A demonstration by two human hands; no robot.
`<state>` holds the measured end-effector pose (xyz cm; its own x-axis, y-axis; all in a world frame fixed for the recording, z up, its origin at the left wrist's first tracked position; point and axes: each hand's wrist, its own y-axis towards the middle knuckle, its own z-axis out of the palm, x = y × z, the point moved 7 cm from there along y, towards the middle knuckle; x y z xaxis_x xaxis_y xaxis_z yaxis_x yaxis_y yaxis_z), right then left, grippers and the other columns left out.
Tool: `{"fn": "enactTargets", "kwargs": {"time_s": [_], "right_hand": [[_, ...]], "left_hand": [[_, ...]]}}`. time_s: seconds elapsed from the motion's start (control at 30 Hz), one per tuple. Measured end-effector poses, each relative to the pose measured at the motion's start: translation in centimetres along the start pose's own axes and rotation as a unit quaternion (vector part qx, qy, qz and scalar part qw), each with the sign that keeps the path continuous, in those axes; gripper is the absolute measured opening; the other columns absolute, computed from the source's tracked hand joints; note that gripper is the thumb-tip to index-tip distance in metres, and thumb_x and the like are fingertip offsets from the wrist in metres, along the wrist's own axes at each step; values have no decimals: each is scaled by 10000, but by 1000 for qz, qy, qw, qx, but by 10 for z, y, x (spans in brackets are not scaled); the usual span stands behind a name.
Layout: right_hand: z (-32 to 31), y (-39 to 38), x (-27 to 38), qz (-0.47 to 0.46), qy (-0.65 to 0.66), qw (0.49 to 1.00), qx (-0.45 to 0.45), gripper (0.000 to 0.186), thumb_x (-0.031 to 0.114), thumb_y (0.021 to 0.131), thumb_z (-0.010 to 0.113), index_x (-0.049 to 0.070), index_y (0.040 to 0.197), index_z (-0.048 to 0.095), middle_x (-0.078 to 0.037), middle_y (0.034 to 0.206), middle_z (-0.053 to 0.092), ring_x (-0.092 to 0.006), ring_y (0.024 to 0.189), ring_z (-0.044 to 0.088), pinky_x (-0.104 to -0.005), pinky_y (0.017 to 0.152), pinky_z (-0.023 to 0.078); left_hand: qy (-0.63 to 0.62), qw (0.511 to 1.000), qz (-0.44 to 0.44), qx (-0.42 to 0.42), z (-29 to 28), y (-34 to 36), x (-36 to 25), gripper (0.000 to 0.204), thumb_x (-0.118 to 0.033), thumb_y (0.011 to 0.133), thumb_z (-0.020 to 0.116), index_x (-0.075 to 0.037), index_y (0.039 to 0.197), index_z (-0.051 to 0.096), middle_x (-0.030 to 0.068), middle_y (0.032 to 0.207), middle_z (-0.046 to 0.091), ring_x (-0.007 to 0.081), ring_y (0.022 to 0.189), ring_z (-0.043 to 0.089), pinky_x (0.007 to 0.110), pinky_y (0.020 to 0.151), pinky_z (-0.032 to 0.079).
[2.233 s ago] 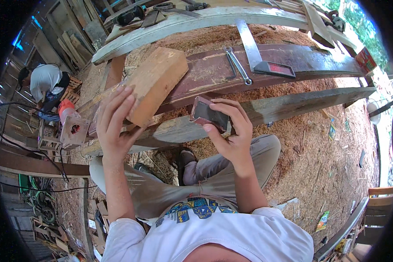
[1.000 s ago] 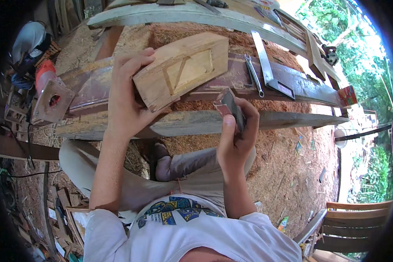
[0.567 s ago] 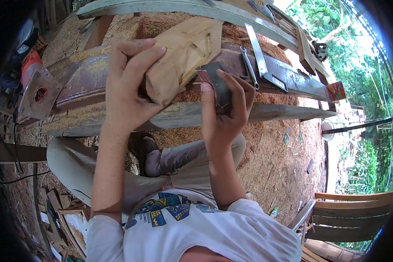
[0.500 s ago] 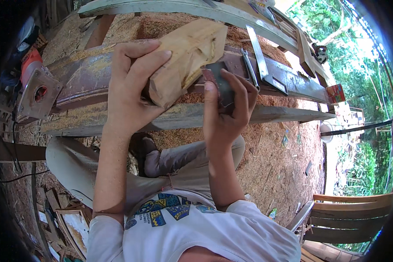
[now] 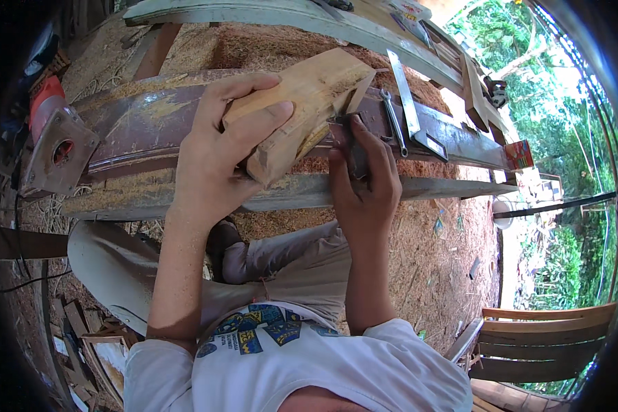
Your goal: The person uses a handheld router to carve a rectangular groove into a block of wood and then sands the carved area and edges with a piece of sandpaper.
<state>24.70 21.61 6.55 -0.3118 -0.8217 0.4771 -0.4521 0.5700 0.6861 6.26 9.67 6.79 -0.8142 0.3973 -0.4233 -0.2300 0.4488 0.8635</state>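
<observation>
My left hand [image 5: 228, 141] grips a pale wooden block [image 5: 309, 96] by its left end, thumb and fingers wrapped about it. The block is carved, with a hollow on the side facing right, and is held up over the plank bench. In my right hand [image 5: 369, 168] is a dark folded piece of sandpaper [image 5: 356, 159], pinched between thumb and fingers. Its upper end meets the block's right side, near the hollow; whether it presses there I cannot tell. My fingers partly cover the sandpaper.
A brown plank [image 5: 137, 130] crosses ahead, with a wrench [image 5: 393, 123] and a try square [image 5: 406, 96] lying on it. A red power tool with a metal base plate [image 5: 60, 152] stands at the left. A wooden chair [image 5: 542, 343] is at the lower right; sawdust covers the ground.
The block has moved right and slightly down with my left hand, and it is turned a little. My right hand has shifted right and slightly down, still holding the sandpaper.
</observation>
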Motion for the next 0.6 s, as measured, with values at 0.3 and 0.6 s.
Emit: {"fn": "enactTargets", "kwargs": {"time_s": [0.3, 0.6], "right_hand": [[3, -10, 26, -44, 36, 998, -4, 470, 18, 900, 802, 77, 1363, 747, -157, 1147, 747, -283, 1007, 755, -389, 853, 606], [-1, -6, 27, -32, 64, 997, 15, 412, -2, 858, 823, 40, 1265, 778, -133, 1146, 774, -274, 1000, 759, -381, 888, 595]], "left_hand": [[6, 1000, -2, 1, 0, 5, 2, 769, -54, 680, 957, -259, 1384, 723, 102, 1448, 656, 357, 1285, 685, 441, 994, 632], [0, 1000, 24, 8, 1, 5, -1, 737, -75, 693, 975, -242, 1370, 735, 126, 1450, 670, 366, 1293, 681, 443, 1019, 618]]}}
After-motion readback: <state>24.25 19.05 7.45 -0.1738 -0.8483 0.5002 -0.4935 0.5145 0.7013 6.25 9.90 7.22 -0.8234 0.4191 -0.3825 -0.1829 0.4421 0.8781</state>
